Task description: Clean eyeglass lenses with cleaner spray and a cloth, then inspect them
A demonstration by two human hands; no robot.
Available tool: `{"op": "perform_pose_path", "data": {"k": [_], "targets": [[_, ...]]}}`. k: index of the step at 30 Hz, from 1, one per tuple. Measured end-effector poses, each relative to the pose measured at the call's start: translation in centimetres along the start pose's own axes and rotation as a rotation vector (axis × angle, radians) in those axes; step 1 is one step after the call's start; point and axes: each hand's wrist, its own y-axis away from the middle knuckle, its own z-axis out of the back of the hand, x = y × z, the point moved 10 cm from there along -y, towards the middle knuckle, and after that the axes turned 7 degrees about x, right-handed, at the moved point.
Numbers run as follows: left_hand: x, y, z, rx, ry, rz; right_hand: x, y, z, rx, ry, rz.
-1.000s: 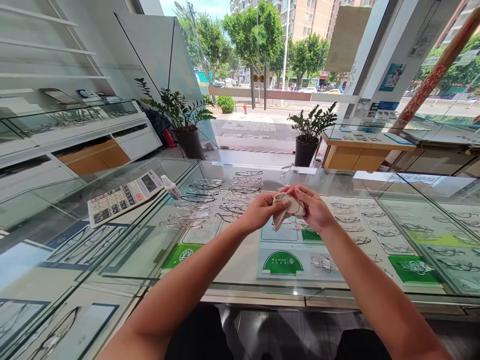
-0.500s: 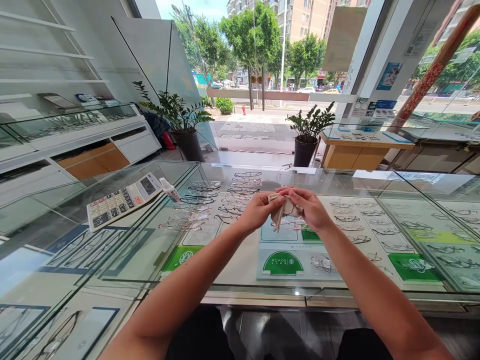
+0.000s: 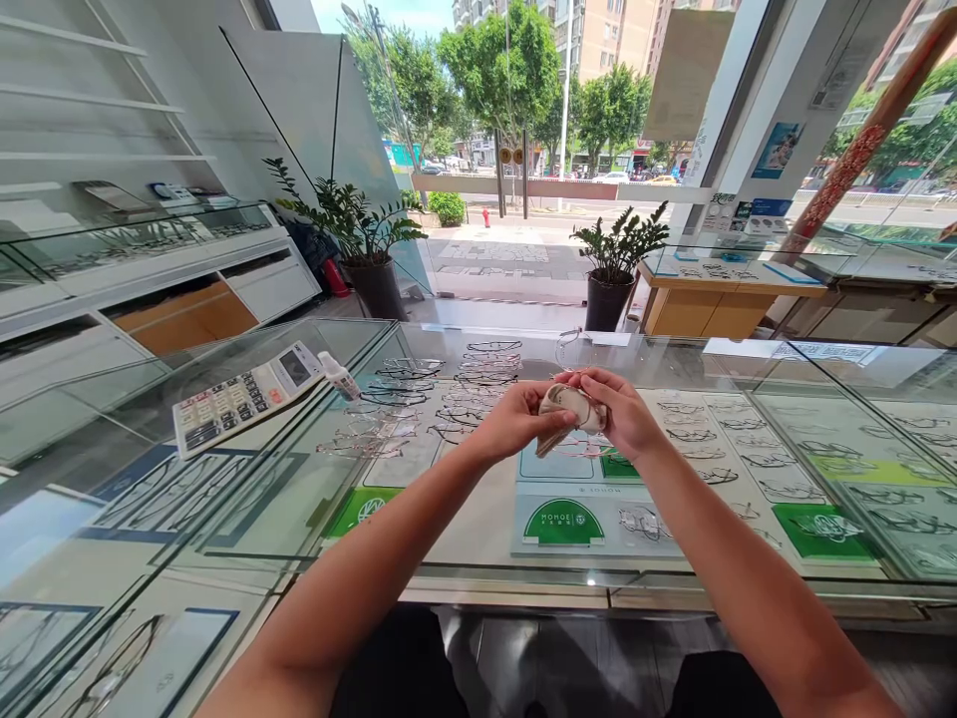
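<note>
Over the glass counter, my left hand [image 3: 521,419] is closed on a beige cleaning cloth [image 3: 551,441], its thumb pressing against a lens. The cloth wraps partly around a pair of eyeglasses [image 3: 589,411] with a thin frame. My right hand [image 3: 626,414] grips the eyeglasses at their right side, with the fingers bent over the far edge. One temple of the eyeglasses seems to stick up beyond the fingers. Much of the frame is hidden by the cloth and fingers. Rows of spectacle frames [image 3: 478,394] lie just past my left hand.
A calculator [image 3: 246,394] and a small white bottle [image 3: 338,376] stand on the counter [image 3: 464,588] to the left. Green brand cards [image 3: 564,521] and more frames [image 3: 692,435] show under the glass. Two potted plants [image 3: 609,289] flank the entrance beyond.
The left fingers and thumb have shifted over the lens, and the cloth is folded differently, showing more of the lens. The right hand has barely moved.
</note>
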Motion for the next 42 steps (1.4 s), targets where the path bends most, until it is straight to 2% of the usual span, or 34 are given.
{"op": "perform_pose_path", "data": {"k": [9,22,28,31,35,42], "targets": [[-0.1,0.1,-0.4,-0.012,-0.004,-0.012,-0.3,-0.1,0.5,-0.041,0.032,0.017],[0.2,0.0,0.7,-0.190,0.050,-0.072,-0.5,0.1,0.1,-0.026,0.135,0.034],[-0.4,0.1,1.1,-0.249,-0.015,-0.149,0.0,0.1,-0.4,0.015,0.165,0.086],[-0.6,0.1,1.3,-0.265,-0.073,-0.144,-0.2,0.1,0.0,-0.021,0.141,0.054],[-0.5,-0.1,1.1,-0.215,-0.084,-0.100,-0.8,0.1,0.7,-0.086,0.060,-0.001],[-1.0,-0.1,-0.4,0.005,-0.066,-0.067,-0.7,-0.1,1.6,-0.141,-0.013,0.001]]}}
